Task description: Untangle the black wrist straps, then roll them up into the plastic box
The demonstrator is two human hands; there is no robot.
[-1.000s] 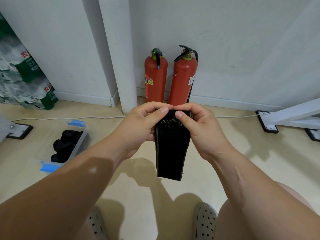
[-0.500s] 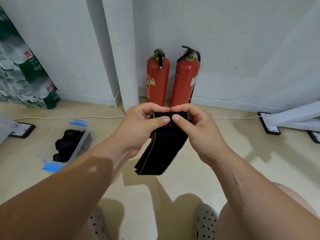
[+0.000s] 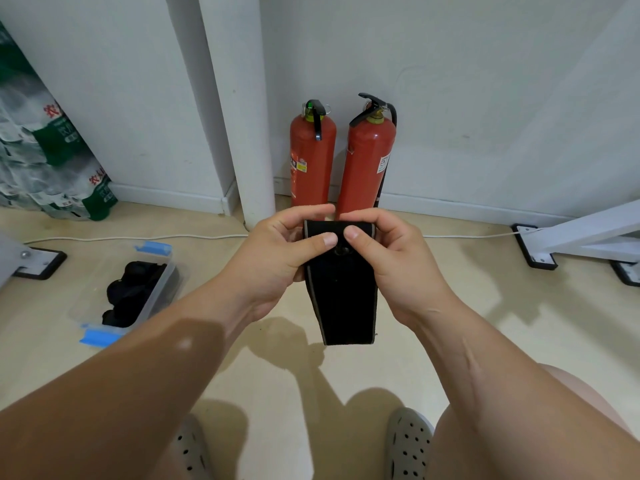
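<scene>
Black wrist strap point(image 3: 341, 299) is hanging long-axis vertical, free end pointing at the beige floor point(image 3: 485, 327), while left hand point(image 3: 277, 259) and right hand point(image 3: 396, 261) are pinching its rolled top. Plastic box point(image 3: 157, 291) is sitting leftward; red extinguishers point(image 3: 311, 164) are standing against the white wall point(image 3: 485, 81).

black wrist strap point(image 3: 341, 299) with grey edging, clear plastic box point(image 3: 157, 292) with blue clips, red fire extinguishers point(image 3: 311, 161)

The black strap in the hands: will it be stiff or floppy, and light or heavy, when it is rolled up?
Probably floppy: the strap hangs straight down from where the left hand and right hand pinch its top edge. Likely light, since that pinch alone carries it. Its matte fabric should hardly slip.
</scene>
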